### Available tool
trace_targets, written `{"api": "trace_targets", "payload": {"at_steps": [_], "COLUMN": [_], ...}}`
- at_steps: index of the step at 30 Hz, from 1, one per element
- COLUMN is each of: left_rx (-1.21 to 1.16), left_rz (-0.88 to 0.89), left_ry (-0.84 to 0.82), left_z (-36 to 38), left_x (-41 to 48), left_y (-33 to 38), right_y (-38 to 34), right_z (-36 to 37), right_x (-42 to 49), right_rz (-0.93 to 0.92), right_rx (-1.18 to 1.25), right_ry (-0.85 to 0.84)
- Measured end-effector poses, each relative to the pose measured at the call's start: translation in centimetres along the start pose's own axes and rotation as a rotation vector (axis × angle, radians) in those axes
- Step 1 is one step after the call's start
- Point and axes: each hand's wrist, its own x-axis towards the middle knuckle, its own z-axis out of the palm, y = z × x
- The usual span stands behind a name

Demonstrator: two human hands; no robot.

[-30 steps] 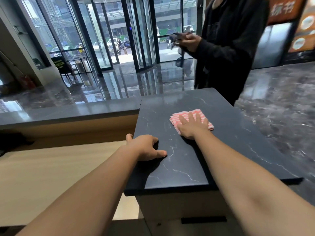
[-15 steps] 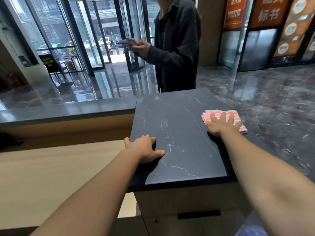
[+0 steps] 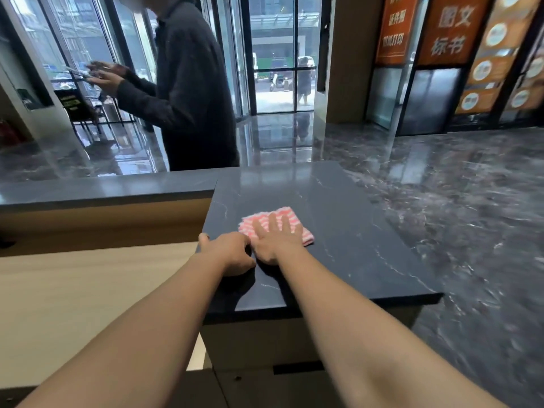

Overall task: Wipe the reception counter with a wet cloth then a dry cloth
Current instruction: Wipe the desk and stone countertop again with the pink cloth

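Observation:
A folded pink-and-white striped cloth lies on the dark marble-look reception counter, left of its middle. My right hand presses flat on the cloth with its fingers straight and spread. My left hand rests on the counter's left edge, its fingers curled over the top and its thumb down the side. The two hands nearly touch. Only this one cloth is in view.
A person in dark clothes stands just beyond the counter's far left corner, holding a phone. A lower wooden desk surface lies to my left. A long dark ledge runs off left. Glossy floor surrounds the counter.
My right hand has slid the cloth from the counter's right side back to the left, close to my left hand. My left hand kept its place on the edge. The view swung right.

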Motion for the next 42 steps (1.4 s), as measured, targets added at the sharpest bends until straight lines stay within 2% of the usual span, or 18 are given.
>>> {"api": "trace_targets", "payload": {"at_steps": [4,11,15,21,31,36,42], "left_rx": [0.008,-0.020,-0.014,-0.016,0.001,-0.006,0.009], "left_rz": [-0.025,-0.029,-0.042,-0.044,-0.075,-0.108,-0.097], "left_ry": [-0.012,-0.001,0.014,0.012,-0.052,-0.027,-0.031], "left_z": [0.2,0.9,0.8,1.5,1.0,1.1,1.1], "left_x": [-0.2,-1.3,-2.2,-3.5,-3.0,-2.8,-3.5], "left_y": [2.0,4.8,5.2,4.7,5.5,5.7,5.8], "right_y": [3.3,14.7,18.4,15.9,5.3,7.3,14.7], "right_z": [-0.1,-0.9,-1.2,-0.7,1.0,0.8,0.4], "right_x": [-1.3,-4.4,-6.0,-6.8,-7.8,-8.7,-10.1], "right_rz": [-0.031,0.167,0.259,0.341,0.060,0.008,0.157], "right_rx": [0.023,0.087,0.087,0.104,0.053,0.049,0.057], "right_ry": [0.006,0.064,0.072,0.076,0.009,0.017,0.070]}}
